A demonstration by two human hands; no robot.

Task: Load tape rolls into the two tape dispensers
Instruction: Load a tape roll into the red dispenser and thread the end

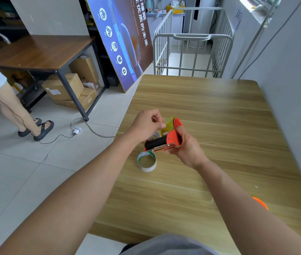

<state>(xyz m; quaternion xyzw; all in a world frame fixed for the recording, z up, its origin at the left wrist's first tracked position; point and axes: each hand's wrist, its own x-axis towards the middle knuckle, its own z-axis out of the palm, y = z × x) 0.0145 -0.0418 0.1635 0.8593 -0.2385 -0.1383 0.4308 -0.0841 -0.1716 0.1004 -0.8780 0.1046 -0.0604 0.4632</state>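
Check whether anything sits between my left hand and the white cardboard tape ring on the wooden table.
The orange tape dispenser, held in your right hand, sits close above the white cardboard tape ring, its black end below your left hand, which pinches yellowish tape. Nothing else visible blocks it.

A light wood-grain table (219,111) is seen, with a white tape roll (147,161) laid flat on it near its left edge, the hole turned upward. An orange thing (260,202) is glimpsed by the right edge, mostly hidden; what it is cannot be told.
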